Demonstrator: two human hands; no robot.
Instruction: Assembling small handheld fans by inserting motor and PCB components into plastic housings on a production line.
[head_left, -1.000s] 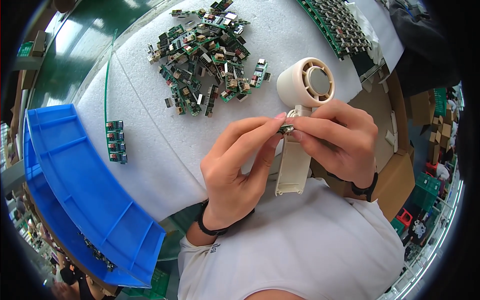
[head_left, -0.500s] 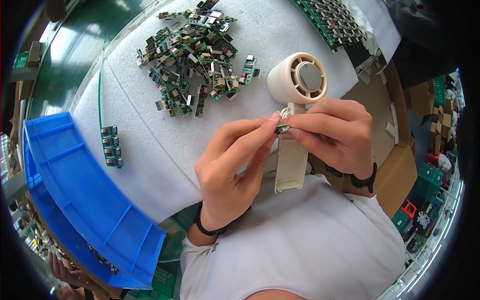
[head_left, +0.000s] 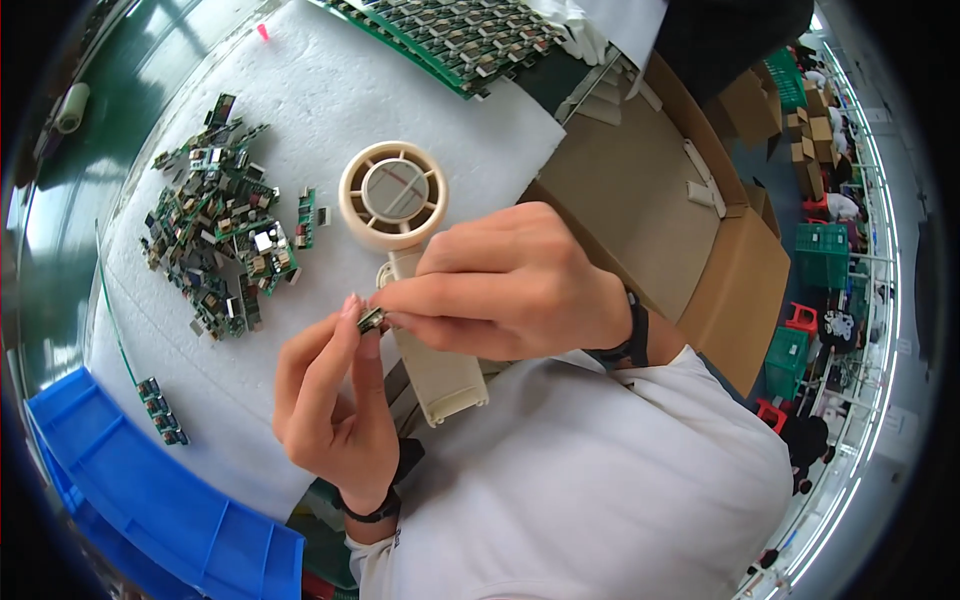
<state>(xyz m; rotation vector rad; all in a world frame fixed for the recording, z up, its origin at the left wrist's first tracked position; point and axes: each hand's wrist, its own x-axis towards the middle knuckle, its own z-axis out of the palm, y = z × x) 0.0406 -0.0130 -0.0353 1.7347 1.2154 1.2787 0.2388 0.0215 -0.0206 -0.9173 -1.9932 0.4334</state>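
Observation:
Between the fingertips of both hands is a small circuit board (head_left: pixel 371 320) with a metal part on it. My left hand (head_left: pixel 335 400) pinches it from the left, thumb and fingers closed. From the right, my right hand (head_left: pixel 510 290) closes its thumb and forefinger on the same board. Under my hands lies a cream handheld fan, its round slotted head (head_left: pixel 394 195) pointing away from me and its opened handle shell (head_left: pixel 440 375) reaching toward my shirt. A wire loop shows beside the neck; the rest of the neck is hidden by my right hand.
Left of the fan, loose circuit boards (head_left: pixel 215 225) form a pile on the white foam sheet (head_left: pixel 300 90). A joined strip of boards (head_left: pixel 160 410) lies nearer the blue bin (head_left: pixel 170 490). Panels of boards (head_left: pixel 460 40) lie at the back; a cardboard box (head_left: pixel 640 190) stands right.
The whole view has swung, so the fan, pile and hands appear farther left and lower, with more of the box showing. Both hands still pinch the small board above the handle.

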